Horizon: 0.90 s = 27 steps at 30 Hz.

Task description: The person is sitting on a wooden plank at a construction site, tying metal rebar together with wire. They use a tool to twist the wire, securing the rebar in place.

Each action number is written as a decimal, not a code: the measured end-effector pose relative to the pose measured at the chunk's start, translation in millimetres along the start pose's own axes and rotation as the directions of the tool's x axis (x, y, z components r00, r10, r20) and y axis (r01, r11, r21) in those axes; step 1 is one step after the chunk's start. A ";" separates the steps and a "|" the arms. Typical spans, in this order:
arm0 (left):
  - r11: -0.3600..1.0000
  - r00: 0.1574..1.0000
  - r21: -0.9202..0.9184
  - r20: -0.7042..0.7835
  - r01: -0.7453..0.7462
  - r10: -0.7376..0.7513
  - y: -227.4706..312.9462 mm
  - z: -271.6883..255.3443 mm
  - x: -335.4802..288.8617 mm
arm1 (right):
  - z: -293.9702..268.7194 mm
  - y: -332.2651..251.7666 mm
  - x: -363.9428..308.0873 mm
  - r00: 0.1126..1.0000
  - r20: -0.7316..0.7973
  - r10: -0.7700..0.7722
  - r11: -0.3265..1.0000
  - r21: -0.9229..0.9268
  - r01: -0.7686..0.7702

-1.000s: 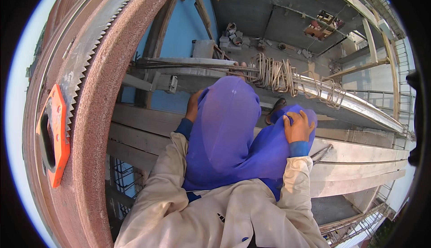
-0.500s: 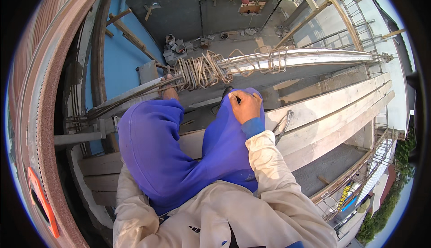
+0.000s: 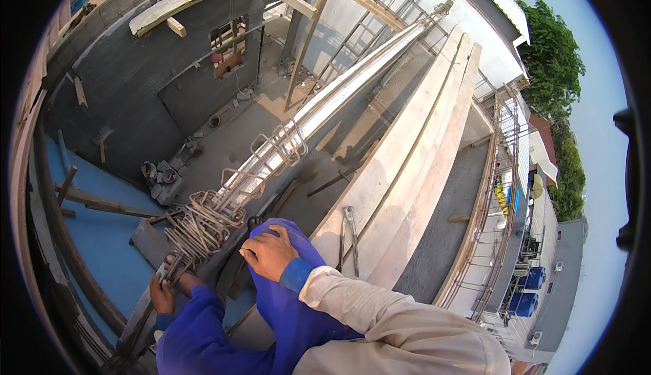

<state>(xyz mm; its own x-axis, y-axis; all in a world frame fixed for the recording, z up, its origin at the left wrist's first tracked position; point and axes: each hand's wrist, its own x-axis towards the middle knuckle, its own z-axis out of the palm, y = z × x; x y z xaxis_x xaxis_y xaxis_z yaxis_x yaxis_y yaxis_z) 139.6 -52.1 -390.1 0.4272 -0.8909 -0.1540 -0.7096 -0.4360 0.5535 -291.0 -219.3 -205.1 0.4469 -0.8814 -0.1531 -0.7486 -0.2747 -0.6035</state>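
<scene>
At the lower left, my left hand is closed around the steel reinforcing bars, next to my bare foot. A bunch of bent wire-like steel stirrups hangs on these bars just beyond the hand, and a few looser stirrups sit farther along. My right hand rests on my raised knee in blue trousers, fingers loosely bent over the cloth, with nothing seen in it. Right of that knee, long-handled pincers lie on pale wooden planks.
A narrow white-topped beam runs away to the upper right. Below it drops a grey-walled room with a floor holding rubble and buckets. Blue sheeting lies at left. A rebar cage borders the right side, with buildings and trees beyond.
My view has swung to the right, so the beam and planks now slant steeply upward. My left hand has come into view at the bars; my right hand stays on the knee.
</scene>
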 end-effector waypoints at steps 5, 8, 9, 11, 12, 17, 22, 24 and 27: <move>1.000 0.977 -0.012 0.213 0.017 -0.014 19.0 -12.0 29.2 | 5.7 -4.4 30.5 0.997 0.081 -0.013 1.000 -0.025 0.015; 0.985 0.947 -0.149 0.320 0.089 -0.037 24.9 -28.8 45.5 | 15.5 -7.0 58.8 0.994 0.110 -0.001 0.999 -0.045 0.006; 0.978 0.912 -0.144 0.402 0.153 -0.083 26.5 -33.4 53.2 | 20.6 -8.7 68.3 0.996 0.083 0.026 1.000 -0.003 -0.026; 0.972 0.866 -0.155 0.494 0.175 -0.077 28.5 -43.3 66.4 | 29.7 -8.0 91.5 0.990 0.137 0.032 0.999 0.033 -0.037; 0.965 0.837 -0.187 0.544 0.186 -0.055 29.3 -46.4 71.4 | 37.6 -8.7 104.3 0.987 0.160 0.006 0.998 0.062 -0.016; 0.960 0.876 -0.244 0.482 0.139 -0.004 30.2 -41.9 69.9 | 80.0 -22.4 153.7 0.950 0.143 -0.276 0.949 0.198 0.246; 0.990 0.962 -0.107 0.267 0.097 -0.065 38.0 -33.6 48.6 | 144.6 -70.7 194.1 0.826 0.287 -0.485 0.875 0.160 0.457; 0.997 0.981 -0.054 0.185 0.061 -0.050 44.8 -30.9 43.7 | 166.9 -83.9 209.6 0.779 0.310 -0.545 0.819 -0.002 0.574; 0.999 0.998 -0.024 0.050 0.045 -0.044 51.0 -29.4 44.9 | 185.6 -86.9 222.2 0.878 0.237 -0.417 0.898 -0.044 0.438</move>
<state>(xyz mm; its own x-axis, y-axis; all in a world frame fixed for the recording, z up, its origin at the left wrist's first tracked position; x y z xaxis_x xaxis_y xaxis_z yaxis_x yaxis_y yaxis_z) 139.0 -110.6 -344.8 0.4291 -0.8763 -0.2192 -0.6762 -0.4725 0.5652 -35.7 -320.0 -332.0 0.8202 -0.5679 -0.0684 -0.4977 -0.6496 -0.5748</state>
